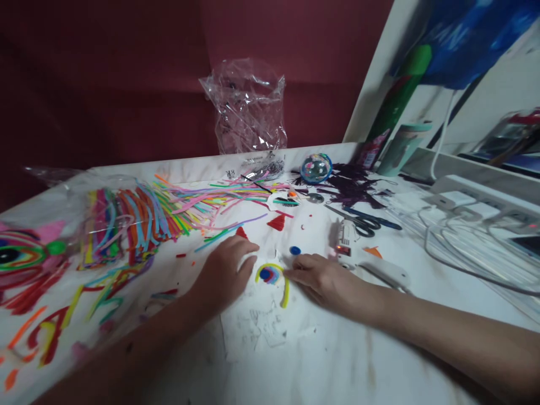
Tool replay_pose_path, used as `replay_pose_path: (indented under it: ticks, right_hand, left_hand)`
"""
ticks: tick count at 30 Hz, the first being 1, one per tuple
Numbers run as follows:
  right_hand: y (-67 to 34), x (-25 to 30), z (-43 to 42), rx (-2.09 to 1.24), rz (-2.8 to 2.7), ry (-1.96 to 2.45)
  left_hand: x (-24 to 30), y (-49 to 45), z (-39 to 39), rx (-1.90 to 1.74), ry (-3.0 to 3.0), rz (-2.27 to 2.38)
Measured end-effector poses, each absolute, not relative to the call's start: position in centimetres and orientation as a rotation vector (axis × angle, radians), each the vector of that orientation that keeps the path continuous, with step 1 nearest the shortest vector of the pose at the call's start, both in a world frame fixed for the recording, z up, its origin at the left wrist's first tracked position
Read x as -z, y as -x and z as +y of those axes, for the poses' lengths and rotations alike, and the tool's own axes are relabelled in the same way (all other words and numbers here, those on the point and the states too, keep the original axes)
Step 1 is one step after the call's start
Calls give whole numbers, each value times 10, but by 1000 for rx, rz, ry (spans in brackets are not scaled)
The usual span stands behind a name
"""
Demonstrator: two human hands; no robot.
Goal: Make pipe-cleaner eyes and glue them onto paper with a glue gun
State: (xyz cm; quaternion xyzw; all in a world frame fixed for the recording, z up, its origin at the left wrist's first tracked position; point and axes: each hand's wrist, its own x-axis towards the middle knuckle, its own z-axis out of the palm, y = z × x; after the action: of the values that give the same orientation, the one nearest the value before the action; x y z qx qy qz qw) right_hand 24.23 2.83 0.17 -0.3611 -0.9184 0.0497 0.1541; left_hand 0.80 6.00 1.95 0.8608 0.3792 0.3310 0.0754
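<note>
Both hands lie flat on the white table (337,360), one on each side of a small coiled strip piece (272,275), a yellow arc around blue and red coils. Left hand (225,273) rests palm down just left of the coil, fingers loosely spread and grasping nothing, its fingertips near the coil's upper left edge. Right hand (323,278) lies just right of the coil, fingers extended toward it and touching or almost touching the yellow arc; it grips nothing that shows. Beyond the coil sit a blue dot (295,250) and a red cone (277,223). Further back from the coil, a fan of coloured strips (169,211) spreads leftward, with scissors (365,222) to the right. No writing is readable.
</note>
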Motion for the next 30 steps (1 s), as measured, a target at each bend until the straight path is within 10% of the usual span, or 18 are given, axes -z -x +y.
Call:
replay_pose_path:
  ticks: [23, 30]
  right_hand:
    - [-241, -4, 26, -131, -2630, 1032]
    - [-242, -3, 26, -148, -2627, 1035]
  left_hand:
    - [-16, -14, 54, -235, -2998, 1006]
    - [-10, -9, 60, -622, -2732, 1044]
